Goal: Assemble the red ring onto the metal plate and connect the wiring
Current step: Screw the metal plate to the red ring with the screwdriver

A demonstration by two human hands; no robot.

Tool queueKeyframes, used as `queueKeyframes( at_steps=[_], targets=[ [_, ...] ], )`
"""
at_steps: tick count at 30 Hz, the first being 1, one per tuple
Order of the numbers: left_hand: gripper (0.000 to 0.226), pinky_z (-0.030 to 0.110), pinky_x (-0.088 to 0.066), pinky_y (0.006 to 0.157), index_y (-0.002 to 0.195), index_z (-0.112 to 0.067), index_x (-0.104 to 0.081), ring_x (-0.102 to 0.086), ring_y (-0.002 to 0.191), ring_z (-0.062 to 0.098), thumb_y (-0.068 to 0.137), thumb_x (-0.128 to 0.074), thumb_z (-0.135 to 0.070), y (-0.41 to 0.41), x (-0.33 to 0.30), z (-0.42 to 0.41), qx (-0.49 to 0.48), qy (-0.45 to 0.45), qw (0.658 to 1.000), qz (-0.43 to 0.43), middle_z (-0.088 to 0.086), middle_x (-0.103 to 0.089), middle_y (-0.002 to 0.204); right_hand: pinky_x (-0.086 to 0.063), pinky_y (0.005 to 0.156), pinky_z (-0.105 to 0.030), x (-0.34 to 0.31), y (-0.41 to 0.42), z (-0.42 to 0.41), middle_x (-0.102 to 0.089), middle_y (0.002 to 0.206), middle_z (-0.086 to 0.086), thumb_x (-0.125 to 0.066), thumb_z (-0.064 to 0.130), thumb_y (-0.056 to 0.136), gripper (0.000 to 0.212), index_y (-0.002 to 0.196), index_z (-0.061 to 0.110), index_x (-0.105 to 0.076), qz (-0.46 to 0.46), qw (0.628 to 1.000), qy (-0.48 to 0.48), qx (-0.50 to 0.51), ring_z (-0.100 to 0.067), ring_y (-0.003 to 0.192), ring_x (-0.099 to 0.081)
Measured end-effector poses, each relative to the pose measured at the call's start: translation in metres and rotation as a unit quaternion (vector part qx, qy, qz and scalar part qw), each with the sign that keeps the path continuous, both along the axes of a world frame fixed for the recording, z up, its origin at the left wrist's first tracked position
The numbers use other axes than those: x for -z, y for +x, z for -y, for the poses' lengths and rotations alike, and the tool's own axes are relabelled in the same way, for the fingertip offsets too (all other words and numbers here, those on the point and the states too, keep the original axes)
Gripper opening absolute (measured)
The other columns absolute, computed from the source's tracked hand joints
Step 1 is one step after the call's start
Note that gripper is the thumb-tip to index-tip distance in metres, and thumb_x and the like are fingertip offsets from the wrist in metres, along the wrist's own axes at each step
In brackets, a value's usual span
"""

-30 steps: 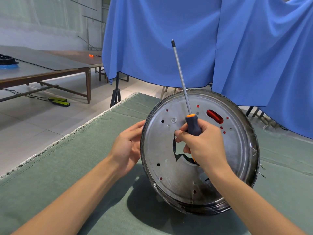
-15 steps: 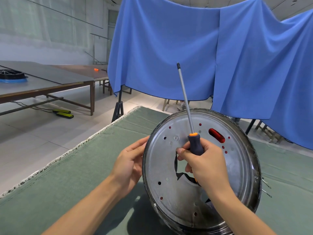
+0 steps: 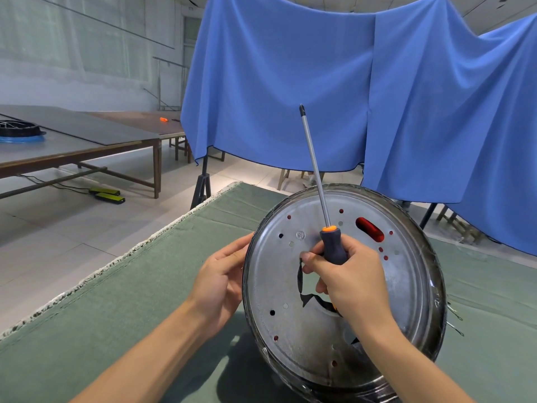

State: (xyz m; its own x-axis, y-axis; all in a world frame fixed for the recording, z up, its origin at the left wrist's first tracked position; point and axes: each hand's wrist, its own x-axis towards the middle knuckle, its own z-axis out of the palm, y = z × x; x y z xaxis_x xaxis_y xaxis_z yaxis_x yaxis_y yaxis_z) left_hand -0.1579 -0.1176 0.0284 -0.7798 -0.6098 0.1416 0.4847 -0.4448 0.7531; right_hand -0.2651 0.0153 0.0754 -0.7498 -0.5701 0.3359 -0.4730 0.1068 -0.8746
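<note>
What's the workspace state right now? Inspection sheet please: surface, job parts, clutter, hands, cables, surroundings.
Surface: green cloth over the bench.
Job's things: metal plate stands tilted on edge; red shows through its slot and small holes.
Clutter: nothing seen on the cloth.
Hands: left hand holds the plate's rim; right hand grips a screwdriver, tip up.
Cables: thin wire ends stick out at the plate's right edge; unconnected as far as visible.
Surroundings: blue drapes, side tables.

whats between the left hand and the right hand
The metal plate's left rim and a stretch of its holed face, in the head view. The left hand grips that rim; the right hand holds a screwdriver.
</note>
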Motion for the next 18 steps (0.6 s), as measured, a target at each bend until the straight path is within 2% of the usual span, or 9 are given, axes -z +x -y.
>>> queueKeyframes(
  at_steps=[12, 14, 17, 18],
  targets=[
    [0.03, 0.025, -0.058, 0.067, 0.094, -0.012, -0.077, -0.072, 0.085, 0.017, 0.074, -0.056, -0.015, -0.0003, 0.0013, 0.001, 0.002, 0.012, 1.0, 0.0, 0.011, -0.073, 0.103, -0.042, 0.043, -0.017, 0.0021, -0.0006, -0.001, -0.068, 0.061, 0.002, -0.074, 0.013, 0.08, 0.017, 0.067, 0.016, -0.062, -0.008, 1.0, 0.001, -0.002, -0.009, 0.041, -0.053],
    [0.031, 0.023, -0.059, 0.064, 0.098, -0.011, -0.075, -0.072, 0.079, 0.015, 0.074, -0.056, -0.015, -0.0002, 0.0005, 0.0005, 0.001, 0.01, 1.0, 0.003, 0.011, -0.074, 0.101, -0.042, 0.043, -0.016, 0.0023, -0.0007, -0.0013, -0.068, 0.061, 0.001, -0.074, 0.012, 0.08, 0.017, 0.067, 0.014, -0.062, -0.005, 1.0, -0.002, -0.004, -0.009, 0.041, -0.053],
    [0.035, 0.015, -0.052, 0.048, 0.105, -0.007, -0.069, -0.068, 0.058, 0.008, 0.075, -0.054, -0.014, 0.0006, -0.0017, -0.0018, 0.004, 0.007, 1.0, -0.002, 0.008, -0.075, 0.086, -0.041, 0.042, -0.015, 0.0023, -0.0017, -0.0015, -0.068, 0.06, 0.001, -0.073, 0.012, 0.08, 0.018, 0.066, 0.014, -0.062, -0.003, 1.0, -0.006, -0.006, -0.009, 0.041, -0.052],
    [0.034, 0.015, -0.051, 0.047, 0.105, -0.008, -0.07, -0.068, 0.057, 0.008, 0.075, -0.054, -0.015, 0.0008, -0.0014, -0.0017, 0.004, 0.005, 1.0, -0.003, 0.008, -0.075, 0.087, -0.04, 0.042, -0.014, 0.0021, -0.002, -0.0012, -0.067, 0.06, 0.0, -0.073, 0.011, 0.08, 0.018, 0.066, 0.014, -0.062, -0.002, 1.0, -0.007, -0.007, -0.009, 0.041, -0.052]
  ],
)
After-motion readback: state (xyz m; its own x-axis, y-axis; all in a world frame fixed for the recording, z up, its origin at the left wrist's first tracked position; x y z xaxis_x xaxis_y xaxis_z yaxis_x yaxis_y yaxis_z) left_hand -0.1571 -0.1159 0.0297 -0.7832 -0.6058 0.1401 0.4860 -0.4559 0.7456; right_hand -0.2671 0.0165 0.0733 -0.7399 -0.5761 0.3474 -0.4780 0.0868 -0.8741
